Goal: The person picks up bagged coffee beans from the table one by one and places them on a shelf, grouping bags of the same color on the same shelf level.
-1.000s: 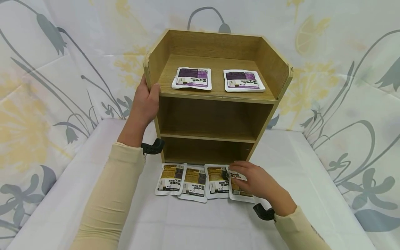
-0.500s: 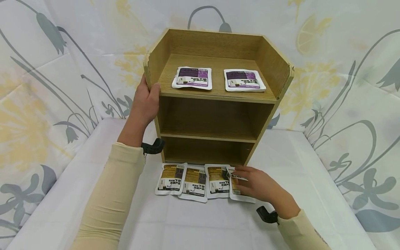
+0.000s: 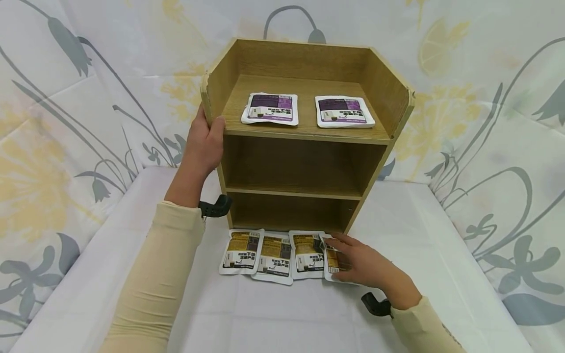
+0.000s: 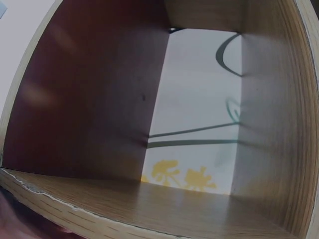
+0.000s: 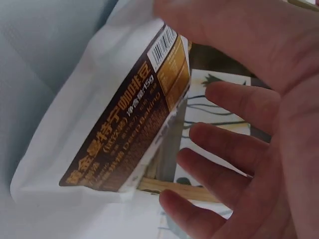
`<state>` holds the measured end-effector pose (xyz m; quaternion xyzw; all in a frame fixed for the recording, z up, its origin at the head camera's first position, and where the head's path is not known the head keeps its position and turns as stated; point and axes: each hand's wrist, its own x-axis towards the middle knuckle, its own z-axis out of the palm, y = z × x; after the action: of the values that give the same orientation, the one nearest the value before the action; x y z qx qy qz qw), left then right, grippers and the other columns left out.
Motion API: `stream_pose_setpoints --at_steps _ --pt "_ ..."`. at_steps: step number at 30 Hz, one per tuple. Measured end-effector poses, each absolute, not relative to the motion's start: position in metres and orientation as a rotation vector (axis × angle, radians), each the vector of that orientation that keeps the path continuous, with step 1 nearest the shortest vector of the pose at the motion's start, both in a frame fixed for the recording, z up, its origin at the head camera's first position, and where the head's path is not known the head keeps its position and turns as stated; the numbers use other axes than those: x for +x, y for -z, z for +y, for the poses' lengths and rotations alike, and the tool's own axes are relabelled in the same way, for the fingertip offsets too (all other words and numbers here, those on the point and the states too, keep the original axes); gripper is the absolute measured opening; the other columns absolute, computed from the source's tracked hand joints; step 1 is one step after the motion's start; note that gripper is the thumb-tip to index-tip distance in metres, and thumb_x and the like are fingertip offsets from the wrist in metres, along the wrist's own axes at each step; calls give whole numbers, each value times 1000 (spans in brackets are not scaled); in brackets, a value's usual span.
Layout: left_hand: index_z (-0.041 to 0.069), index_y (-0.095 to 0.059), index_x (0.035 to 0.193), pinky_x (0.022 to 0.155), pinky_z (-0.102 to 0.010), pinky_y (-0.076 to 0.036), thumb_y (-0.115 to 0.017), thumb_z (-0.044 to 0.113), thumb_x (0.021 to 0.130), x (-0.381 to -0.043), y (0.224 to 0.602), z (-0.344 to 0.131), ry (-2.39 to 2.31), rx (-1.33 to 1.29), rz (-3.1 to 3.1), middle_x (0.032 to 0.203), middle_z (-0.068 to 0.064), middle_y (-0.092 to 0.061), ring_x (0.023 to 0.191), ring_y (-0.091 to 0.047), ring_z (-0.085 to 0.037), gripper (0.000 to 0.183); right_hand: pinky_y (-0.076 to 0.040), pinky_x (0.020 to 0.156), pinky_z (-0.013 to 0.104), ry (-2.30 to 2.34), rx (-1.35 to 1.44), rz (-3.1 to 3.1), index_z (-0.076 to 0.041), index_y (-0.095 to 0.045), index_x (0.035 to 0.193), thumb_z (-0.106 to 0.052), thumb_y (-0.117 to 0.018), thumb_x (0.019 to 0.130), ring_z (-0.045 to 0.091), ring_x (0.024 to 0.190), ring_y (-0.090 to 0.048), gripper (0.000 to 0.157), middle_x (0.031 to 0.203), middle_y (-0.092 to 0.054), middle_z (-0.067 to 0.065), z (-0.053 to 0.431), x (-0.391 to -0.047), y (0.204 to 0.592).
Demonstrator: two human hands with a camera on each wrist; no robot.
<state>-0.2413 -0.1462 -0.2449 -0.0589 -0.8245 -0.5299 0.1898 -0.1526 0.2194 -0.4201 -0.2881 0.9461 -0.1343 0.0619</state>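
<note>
A: Grip states? Clock from head-view centre.
B: Left hand at 10, thumb and fingers gripping the side edge of the wooden shelf.
A: Other one?
B: Right hand between 4 and 5, at the end gold packet. Wrist cam: fingers spread, thumb at packet's edge. Can't tell if thumb presses.
A: Packet location?
B: 5 o'clock, on white cloth in front of shelf. Three gold packets continue the row to 7.
A: Up top?
B: Two purple packets, top tier, 12 and 1:30.
</note>
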Motion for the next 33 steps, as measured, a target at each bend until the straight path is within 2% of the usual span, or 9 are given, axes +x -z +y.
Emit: stream_pose_setpoints --at_steps 7,11,21,26,33 --pt "14 -30 147 105 -52 -38 -30 34 100 -241 248 -146 1502 -169 -2328 139 -18 -46 123 -47 -31 52 -45 100 48 413 -771 2799 -17 -42 147 -46 -86 66 34 133 -45 96 151 -39 11 215 -146 428" --pt "13 -31 146 105 -51 -38 -30 34 99 -242 248 -146 1501 -180 -2314 138 -18 -47 123 -48 -31 51 -44 102 49 391 -752 2791 -16 -39 149 -45 -85 68 34 136 -42 97 154 -36 10 213 -146 431" --pt "14 -31 148 106 -50 -37 -30 33 100 -242 247 -147 1505 -208 -2299 141 -18 -45 125 -47 -31 51 -46 99 48 405 -754 2771 -13 -38 149 -31 -79 76 33 133 -46 86 154 -36 9 217 -146 426" --pt "14 -31 147 107 -49 -37 -31 33 99 -242 246 -147 1502 -199 -2299 141 -17 -45 125 -46 -30 51 -48 97 45 450 -851 2823 -8 -48 142 -21 -74 73 30 128 -52 75 146 -48 10 221 -146 420" --pt "16 -32 147 107 -49 -36 -31 34 99 -242 244 -147 1500 -180 -2303 142 -15 -45 125 -46 -29 51 -51 94 42 434 -1022 2935 -6 -63 127 -18 -71 73 26 118 -61 55 129 -63 8 224 -148 414"
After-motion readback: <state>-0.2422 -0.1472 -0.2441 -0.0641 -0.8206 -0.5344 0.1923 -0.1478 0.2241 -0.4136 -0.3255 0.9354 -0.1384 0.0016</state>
